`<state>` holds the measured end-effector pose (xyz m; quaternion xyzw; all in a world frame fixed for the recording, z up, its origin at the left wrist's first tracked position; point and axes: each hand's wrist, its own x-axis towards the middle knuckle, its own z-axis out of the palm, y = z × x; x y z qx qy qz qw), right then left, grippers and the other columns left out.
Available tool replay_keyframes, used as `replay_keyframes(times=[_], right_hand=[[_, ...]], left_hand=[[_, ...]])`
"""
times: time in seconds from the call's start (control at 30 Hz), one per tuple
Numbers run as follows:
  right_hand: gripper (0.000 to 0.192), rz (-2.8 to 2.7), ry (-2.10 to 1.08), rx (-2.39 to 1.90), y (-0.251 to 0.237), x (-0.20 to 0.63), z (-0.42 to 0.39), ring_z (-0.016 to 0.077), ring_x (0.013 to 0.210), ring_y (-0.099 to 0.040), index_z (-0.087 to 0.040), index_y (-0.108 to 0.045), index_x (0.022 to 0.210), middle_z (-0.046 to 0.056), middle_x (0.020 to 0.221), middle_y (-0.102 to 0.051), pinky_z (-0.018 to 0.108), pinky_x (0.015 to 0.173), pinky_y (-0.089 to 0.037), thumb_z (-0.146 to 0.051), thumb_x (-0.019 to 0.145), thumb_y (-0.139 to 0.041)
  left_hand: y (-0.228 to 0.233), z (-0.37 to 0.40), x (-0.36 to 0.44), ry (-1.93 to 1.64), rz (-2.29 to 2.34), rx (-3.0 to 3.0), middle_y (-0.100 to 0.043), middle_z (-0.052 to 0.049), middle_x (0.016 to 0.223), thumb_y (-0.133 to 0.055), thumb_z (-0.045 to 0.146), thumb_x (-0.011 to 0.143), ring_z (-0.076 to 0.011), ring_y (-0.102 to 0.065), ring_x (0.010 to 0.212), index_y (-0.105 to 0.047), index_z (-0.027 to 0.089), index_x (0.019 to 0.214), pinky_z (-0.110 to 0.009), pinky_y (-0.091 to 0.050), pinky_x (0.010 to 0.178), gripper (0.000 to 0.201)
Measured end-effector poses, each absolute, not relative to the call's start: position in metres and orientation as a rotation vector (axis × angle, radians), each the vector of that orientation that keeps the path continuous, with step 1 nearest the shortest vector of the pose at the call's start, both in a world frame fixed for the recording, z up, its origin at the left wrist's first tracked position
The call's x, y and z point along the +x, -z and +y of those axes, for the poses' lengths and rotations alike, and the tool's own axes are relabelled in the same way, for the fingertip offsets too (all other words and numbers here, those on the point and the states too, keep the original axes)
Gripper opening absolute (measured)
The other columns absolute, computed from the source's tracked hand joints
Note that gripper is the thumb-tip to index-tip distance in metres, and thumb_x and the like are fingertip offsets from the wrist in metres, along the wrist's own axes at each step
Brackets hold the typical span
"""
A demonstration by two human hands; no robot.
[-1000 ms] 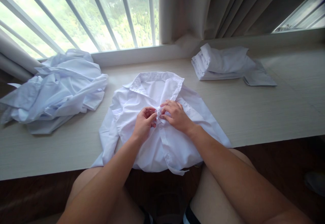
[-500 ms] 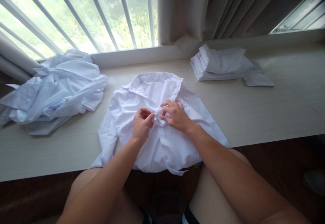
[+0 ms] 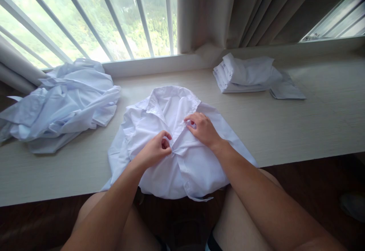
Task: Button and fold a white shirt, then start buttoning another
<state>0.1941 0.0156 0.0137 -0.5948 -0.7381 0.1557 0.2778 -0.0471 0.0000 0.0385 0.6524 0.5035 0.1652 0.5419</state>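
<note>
**Hands pinching the front of a white shirt**

Left hand [image 3: 156, 149] sits just below the middle of the frame, fingers curled tight and pinching a fold of the white shirt [image 3: 171, 144] at its front opening. Right hand [image 3: 203, 129] lies a little higher and to the right, fingertips pressed narrow onto the shirt's placket just under the collar [image 3: 168, 97], gripping the cloth there. Both forearms run down to the lower edge of the frame, over bare knees.

The shirt lies front up at the centre of the pale worktop [image 3: 299, 129], collar pointing to the window, its hem hanging over the near edge.

At the left of the frame a crumpled heap of pale shirts [image 3: 62, 103] rests on the worktop, well apart from the hands. At the upper right a folded stack of white shirts [image 3: 248, 76] lies near the sill. Behind them stand the barred window [image 3: 114, 15] at the upper left and a beige curtain [image 3: 216, 11] at the top centre.
</note>
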Motion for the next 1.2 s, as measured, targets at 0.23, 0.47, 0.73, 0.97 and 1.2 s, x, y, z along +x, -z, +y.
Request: replay_keyframes(times=[0.23,0.47,0.73,0.97,1.2], right_hand=[[0.026,-2.094,-0.624,-1.451,-0.01,0.185,0.012,0.0167,0.086,-0.066,-0.024,-0.077,0.11,0.001,0.095,-0.074,0.027,0.081,-0.047,-0.012,0.091,-0.065],[0.017,-2.044,-0.58,-1.474,-0.005,0.178,0.008,0.0208,0.096,-0.07,-0.025,-0.079,0.103,0.002,0.104,-0.077,0.031,0.087,-0.05,-0.02,0.096,-0.064],[0.017,-1.836,-0.653,-1.445,-0.004,0.172,0.006,0.019,0.083,-0.066,-0.02,-0.078,0.1,0.004,0.095,-0.076,0.032,0.081,-0.051,-0.026,0.094,-0.064],[0.023,-1.247,-1.017,-1.386,0.003,0.166,0.013,0.0183,0.08,-0.066,-0.019,-0.077,0.091,0.004,0.089,-0.074,0.03,0.077,-0.053,-0.04,0.082,-0.077],[0.055,-0.599,-1.314,-1.109,0.001,0.151,0.012,0.0109,0.07,-0.062,-0.021,-0.048,0.085,-0.007,0.073,-0.06,0.022,0.067,-0.056,-0.027,0.055,-0.094]], left_hand=[[-0.039,-0.005,-0.063,-0.268,1.199,1.524,-0.065,0.002,0.056,-0.076,0.027,0.066,-0.0184,-0.057,0.046,-0.07,0.024,0.083,-0.025,-0.033,0.044,0.018],[-0.039,0.024,-0.051,-0.313,1.72,1.749,-0.059,-0.008,0.055,-0.058,0.063,0.09,-0.0224,-0.054,0.055,-0.066,0.023,0.055,-0.031,-0.03,0.059,0.055],[-0.004,0.052,-0.033,-0.602,1.934,1.846,-0.055,-0.004,0.059,-0.07,0.044,0.083,-0.0207,-0.049,0.06,-0.059,0.023,0.062,-0.029,-0.028,0.063,0.032],[-0.019,0.038,-0.034,-0.847,1.743,1.86,-0.052,0.0,0.064,-0.057,0.026,0.089,-0.0166,-0.044,0.06,-0.044,0.022,0.067,-0.03,-0.026,0.064,0.025],[-0.03,0.022,-0.027,-1.208,1.513,1.676,-0.048,0.002,0.069,-0.053,0.019,0.089,-0.0137,-0.043,0.065,-0.044,0.022,0.075,-0.027,-0.032,0.067,0.017]])
